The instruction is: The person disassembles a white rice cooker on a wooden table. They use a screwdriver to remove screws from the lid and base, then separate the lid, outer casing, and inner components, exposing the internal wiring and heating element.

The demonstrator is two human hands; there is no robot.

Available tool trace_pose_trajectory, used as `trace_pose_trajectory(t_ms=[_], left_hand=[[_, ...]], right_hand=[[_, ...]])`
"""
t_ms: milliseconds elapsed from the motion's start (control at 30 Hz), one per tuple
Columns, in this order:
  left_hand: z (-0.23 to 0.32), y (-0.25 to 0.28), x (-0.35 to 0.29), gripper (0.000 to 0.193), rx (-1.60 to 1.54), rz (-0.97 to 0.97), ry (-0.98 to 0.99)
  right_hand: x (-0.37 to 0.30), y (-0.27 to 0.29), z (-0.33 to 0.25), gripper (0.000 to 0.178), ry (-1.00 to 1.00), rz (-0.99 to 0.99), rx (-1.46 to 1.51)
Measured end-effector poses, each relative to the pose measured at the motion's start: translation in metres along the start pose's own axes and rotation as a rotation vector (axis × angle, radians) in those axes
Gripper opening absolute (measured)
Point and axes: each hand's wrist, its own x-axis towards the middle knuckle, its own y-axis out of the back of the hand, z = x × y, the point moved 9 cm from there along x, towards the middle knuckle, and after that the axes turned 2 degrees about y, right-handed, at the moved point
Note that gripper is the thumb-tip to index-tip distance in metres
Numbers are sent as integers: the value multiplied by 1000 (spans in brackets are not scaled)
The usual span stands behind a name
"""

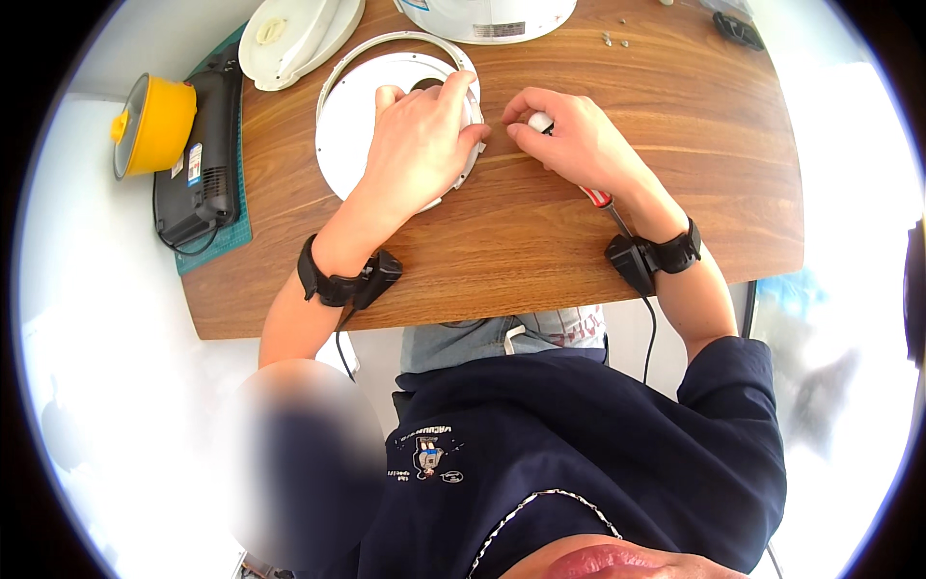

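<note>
Apart over the brown wood-grain worktop (694, 145), the left hand (417, 143) lies across a round white disc (349, 116), grip unclear; the right hand (576, 143) curls around a red-and-white-handled screwdriver (596, 198)

Here's the brown wood-grained table (694, 145), spreading wide; a pale wall (159, 43) behind its far left, white glare flooding both sides!

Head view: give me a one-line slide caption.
Left hand on a round white part, right hand curled around a screwdriver, over a wooden table.
</note>
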Motion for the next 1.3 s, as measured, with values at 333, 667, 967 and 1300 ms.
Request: trace_pose_trajectory(t_ms=[333, 667, 967, 1300], left_hand=[[-5, 16, -10, 51, -55, -55, 13], [-39, 68, 2, 48, 140, 104, -33], [-188, 98, 92, 51, 13, -224, 380], [-219, 72, 128, 51, 202, -246, 230]], right_hand=[[0, -1, -3, 23, -38, -19, -5], [-2, 2, -3, 22, -114, -37, 0], [-1, 2, -8, 21, -99, -45, 38], [-2, 8, -10, 20, -92, -54, 40]])
